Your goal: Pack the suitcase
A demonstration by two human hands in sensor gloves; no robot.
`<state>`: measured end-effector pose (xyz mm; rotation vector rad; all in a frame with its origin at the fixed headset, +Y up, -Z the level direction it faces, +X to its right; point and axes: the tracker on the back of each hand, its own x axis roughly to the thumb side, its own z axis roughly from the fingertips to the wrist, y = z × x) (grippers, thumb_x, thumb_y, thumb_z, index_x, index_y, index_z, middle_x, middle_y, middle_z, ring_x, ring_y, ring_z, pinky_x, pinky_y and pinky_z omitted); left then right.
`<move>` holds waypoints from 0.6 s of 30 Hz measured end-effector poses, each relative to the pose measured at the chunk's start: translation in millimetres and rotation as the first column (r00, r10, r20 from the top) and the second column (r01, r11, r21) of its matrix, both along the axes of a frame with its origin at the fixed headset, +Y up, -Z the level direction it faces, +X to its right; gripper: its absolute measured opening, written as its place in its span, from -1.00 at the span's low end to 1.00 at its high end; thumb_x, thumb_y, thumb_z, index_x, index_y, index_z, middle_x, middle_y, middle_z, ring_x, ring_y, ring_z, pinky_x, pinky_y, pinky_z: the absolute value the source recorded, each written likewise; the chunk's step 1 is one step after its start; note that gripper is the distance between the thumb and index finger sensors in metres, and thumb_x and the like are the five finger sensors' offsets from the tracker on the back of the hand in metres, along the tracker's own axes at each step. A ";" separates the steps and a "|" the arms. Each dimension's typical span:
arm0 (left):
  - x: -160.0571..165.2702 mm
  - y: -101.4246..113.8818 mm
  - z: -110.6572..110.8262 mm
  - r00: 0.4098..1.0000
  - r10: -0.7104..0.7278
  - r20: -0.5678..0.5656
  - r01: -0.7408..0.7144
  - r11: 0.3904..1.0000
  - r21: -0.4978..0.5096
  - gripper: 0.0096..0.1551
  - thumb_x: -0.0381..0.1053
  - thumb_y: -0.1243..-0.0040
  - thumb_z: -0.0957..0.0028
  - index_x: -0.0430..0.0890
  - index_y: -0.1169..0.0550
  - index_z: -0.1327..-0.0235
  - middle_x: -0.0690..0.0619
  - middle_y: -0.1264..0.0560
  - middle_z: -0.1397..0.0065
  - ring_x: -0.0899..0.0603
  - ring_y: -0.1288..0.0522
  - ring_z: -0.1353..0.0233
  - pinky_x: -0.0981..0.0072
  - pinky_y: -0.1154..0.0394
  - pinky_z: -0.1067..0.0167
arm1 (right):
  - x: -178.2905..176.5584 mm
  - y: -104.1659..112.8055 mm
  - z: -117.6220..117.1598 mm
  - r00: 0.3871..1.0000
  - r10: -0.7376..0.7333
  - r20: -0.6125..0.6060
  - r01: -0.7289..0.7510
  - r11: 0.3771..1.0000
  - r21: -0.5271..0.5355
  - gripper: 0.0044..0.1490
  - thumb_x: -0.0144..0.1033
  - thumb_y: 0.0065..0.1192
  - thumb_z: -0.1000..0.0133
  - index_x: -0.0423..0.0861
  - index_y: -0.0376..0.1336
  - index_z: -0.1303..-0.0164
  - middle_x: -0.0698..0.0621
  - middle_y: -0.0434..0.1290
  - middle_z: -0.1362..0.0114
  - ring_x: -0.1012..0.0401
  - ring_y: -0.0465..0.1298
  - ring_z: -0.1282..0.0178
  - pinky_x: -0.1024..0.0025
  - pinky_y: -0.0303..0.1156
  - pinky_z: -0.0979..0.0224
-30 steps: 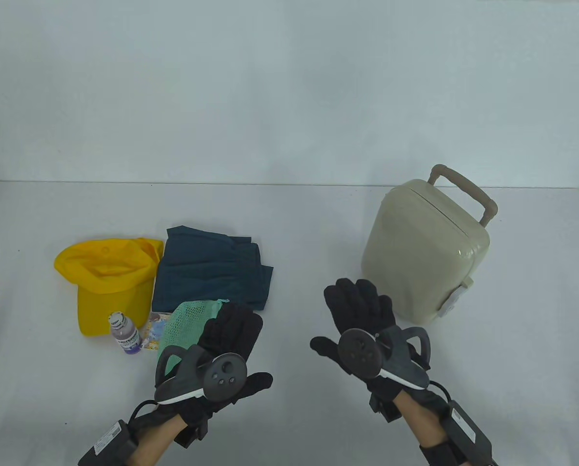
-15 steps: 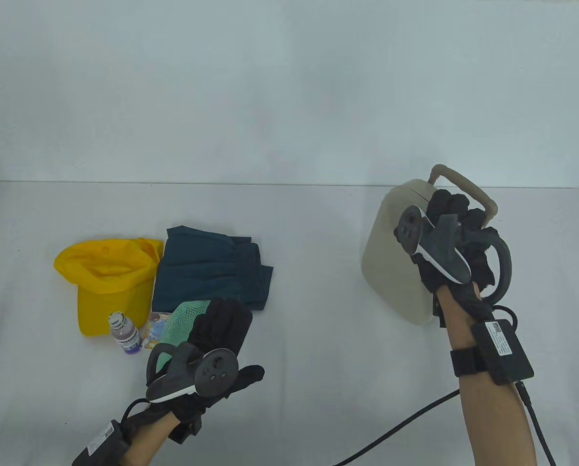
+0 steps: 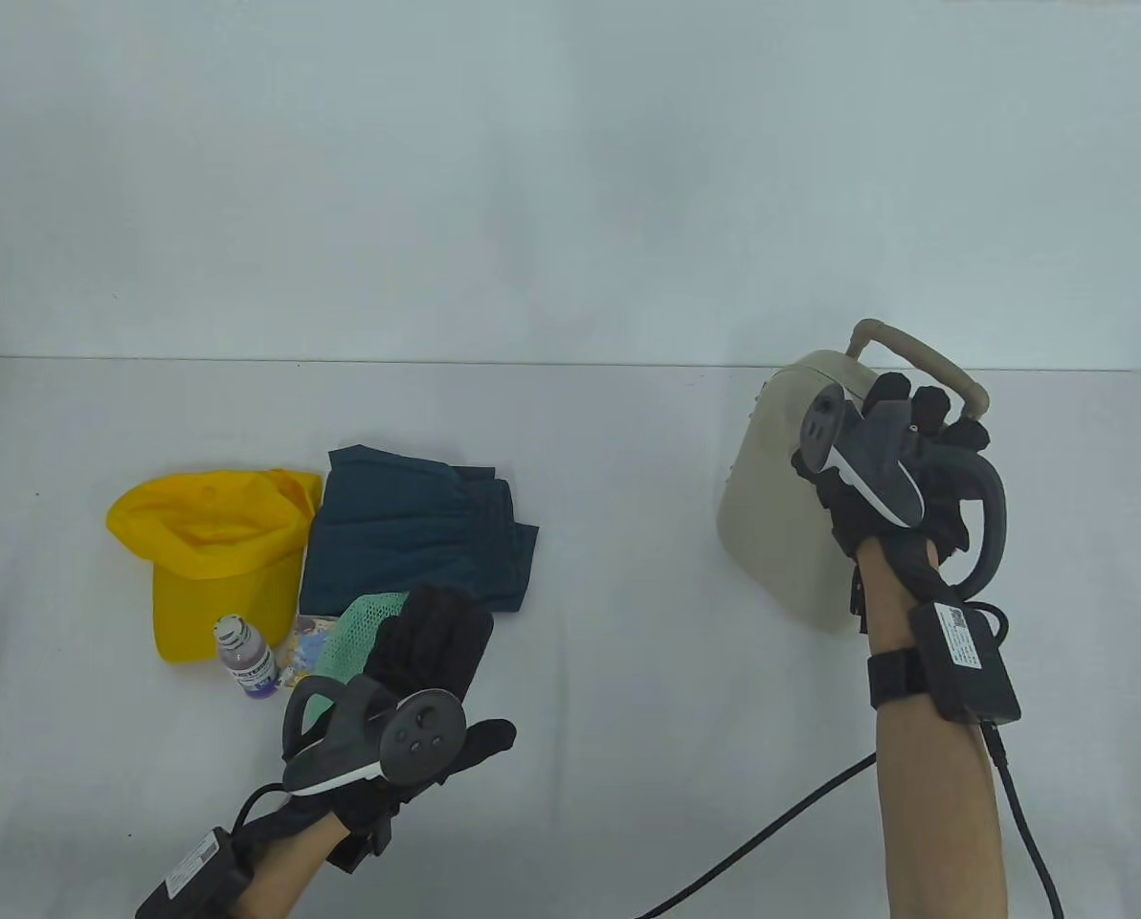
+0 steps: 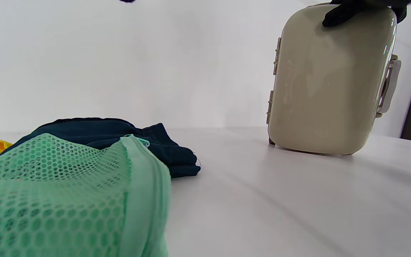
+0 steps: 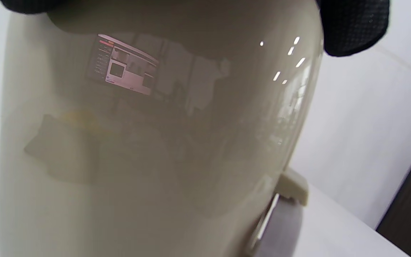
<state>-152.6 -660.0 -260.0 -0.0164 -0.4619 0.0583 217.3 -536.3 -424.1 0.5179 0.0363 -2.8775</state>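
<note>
**Right grip clamps the top of the suitcase, left waits by the clothes**

Right hand (image 3: pixel 882 459) is on the case: fingers curled over the top edge just below the pull handle (image 3: pixel 920 359), thumb side on the near shell, so it has hold of the suitcase (image 3: pixel 781 536) at its crown. The left wrist view backs that up, with dark fingertips (image 4: pixel 337 16) draped over the top corner. The case stands upright on the right side of the tabletop (image 3: pixel 628 574), long axis vertical and leaning slightly, shut, hinges (image 4: pixel 276 62) on its left edge and the latch (image 4: pixel 387 85) on the right edge as the left wrist camera sees it.

The relation that matters: the case is directly under the right grip and well apart from the left hand (image 3: pixel 408 689), so the right is the hand to do the work. To pack, I'd judge the case has to come down flat with the latch side reachable. That means tipping that tall axis over, and a top hold gives good leverage for it. Watch the glossy shell, it looks slippery.

Over on the left, the other grip hovers flat with fingers straight, holding nothing, above the green mesh bag (image 3: pixel 365 632). Around it sit the folded dark blue clothes (image 3: pixel 417 541), a yellow cap (image 3: pixel 212 546), a small bottle (image 3: pixel 245 661) and a printed card (image 3: pixel 302 651) half hidden under the mesh. Nothing packed yet.
</note>
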 end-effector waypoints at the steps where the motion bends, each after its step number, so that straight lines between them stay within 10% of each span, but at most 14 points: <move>1: -0.8 0.4 -0.3 1.000 0.001 -0.005 -0.001 1.000 0.005 0.19 0.50 0.18 0.01 -0.13 0.26 -0.62 -0.23 0.30 -0.72 -0.42 0.28 -0.68 -0.25 0.05 -0.57 | -0.1 -0.5 0.1 1.000 0.002 -0.006 -0.002 1.000 0.003 0.33 0.53 -0.09 0.02 -0.13 -0.30 -0.69 -0.28 -0.07 -0.77 -0.44 0.17 -0.63 -0.35 0.40 -0.37; 18: -13.3 7.6 -21.1 0.990 0.113 -0.090 -0.118 0.992 -0.053 0.19 0.50 0.18 0.01 -0.13 0.26 -0.62 -0.22 0.30 -0.72 -0.42 0.27 -0.69 -0.24 0.05 -0.57 | -32.2 7.5 14.8 0.956 -0.016 -0.294 0.002 0.999 -0.049 0.31 0.52 0.00 0.09 0.02 -0.32 -0.66 -0.14 -0.09 -0.81 -0.35 0.17 -0.68 -0.21 0.32 -0.57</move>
